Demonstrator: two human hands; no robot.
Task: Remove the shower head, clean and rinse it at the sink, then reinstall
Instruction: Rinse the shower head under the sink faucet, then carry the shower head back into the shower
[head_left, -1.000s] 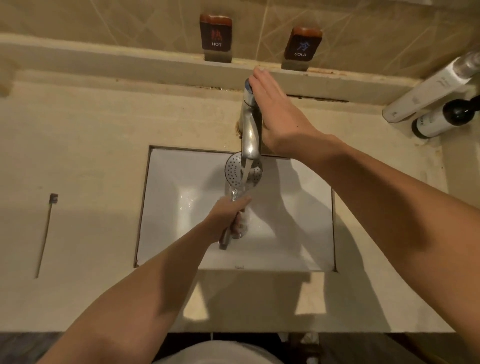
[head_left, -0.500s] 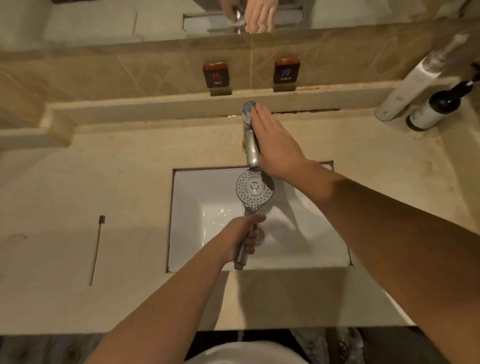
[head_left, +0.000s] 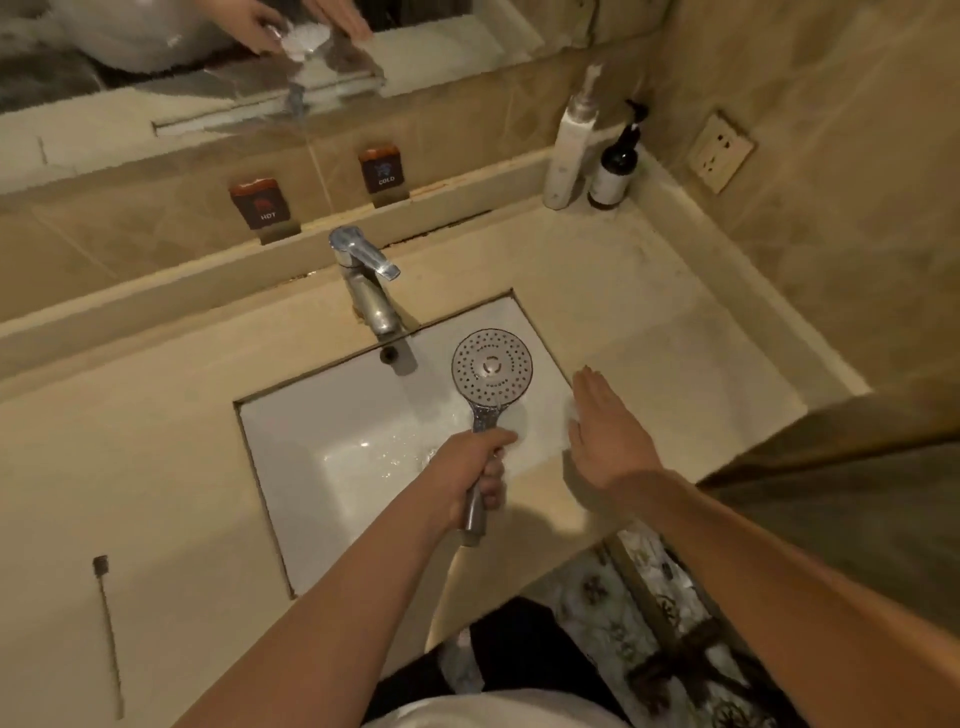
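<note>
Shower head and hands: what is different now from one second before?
The right hand left the faucet and hangs open at the sink edge. No water flows now. The shower head moved out from under the spout. The left hand still grips its handle.

Bathroom: sink (head_left: 322, 415), faucet (head_left: 366, 283), mirror (head_left: 156, 62), soap bottles (head_left: 615, 163).

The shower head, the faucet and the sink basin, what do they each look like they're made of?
Shower head: shiny chrome-look finish with a grey dotted face; plated plastic or metal, can't tell which.
Faucet: polished chromed metal by the look, with bright mirror-like highlights.
Sink basin: glossy white, probably glazed ceramic, with water glinting on it.
</note>
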